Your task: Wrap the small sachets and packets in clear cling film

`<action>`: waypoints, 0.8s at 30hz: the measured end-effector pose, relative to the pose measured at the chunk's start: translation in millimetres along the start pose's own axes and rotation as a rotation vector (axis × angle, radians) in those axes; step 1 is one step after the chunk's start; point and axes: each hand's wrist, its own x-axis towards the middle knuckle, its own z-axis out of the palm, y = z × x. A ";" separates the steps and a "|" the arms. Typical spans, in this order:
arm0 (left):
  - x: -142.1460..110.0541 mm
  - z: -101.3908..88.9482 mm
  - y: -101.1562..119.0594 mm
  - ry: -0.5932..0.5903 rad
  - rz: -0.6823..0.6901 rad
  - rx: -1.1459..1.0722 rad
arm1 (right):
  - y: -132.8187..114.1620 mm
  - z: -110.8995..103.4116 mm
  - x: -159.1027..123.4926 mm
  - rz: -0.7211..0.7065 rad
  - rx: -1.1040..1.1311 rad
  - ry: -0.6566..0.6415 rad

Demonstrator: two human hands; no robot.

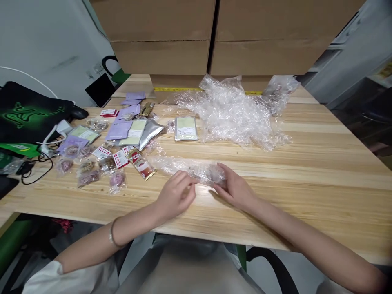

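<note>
A long bundle of clear plastic wrap (203, 170) lies on the wooden table in front of me, with something dark and indistinct inside its right part. My right hand (234, 185) grips the right end of this bundle, thumb below and fingers behind. At the bundle's near edge is my left hand (177, 194), its fingers curled in and the index fingertip touching the plastic. Whether it pinches any wrap is hidden. Left of the bundle lies a coffee sachet (141, 164), tilted on the tabletop.
A large heap of crumpled clear plastic (235, 114) sits behind the bundle, before cardboard boxes (165, 36). A green-labelled pouch (186, 128) lies nearby. To the left are purple packets (119, 130), several small bags of dried flowers (117, 179), cables and a black mouse pad (33, 114).
</note>
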 end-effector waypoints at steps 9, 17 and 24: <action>-21.8 -27.2 -3.1 0.098 -1.013 -1.006 | -14.6 10.8 2.9 -0.188 -0.101 0.154; -4.7 -23.4 -8.0 0.156 -0.943 -0.913 | -15.1 22.9 14.5 -0.247 -0.121 -0.098; 19.2 -0.8 -16.3 0.097 -0.105 0.044 | -10.4 20.7 18.1 -0.165 0.107 -0.070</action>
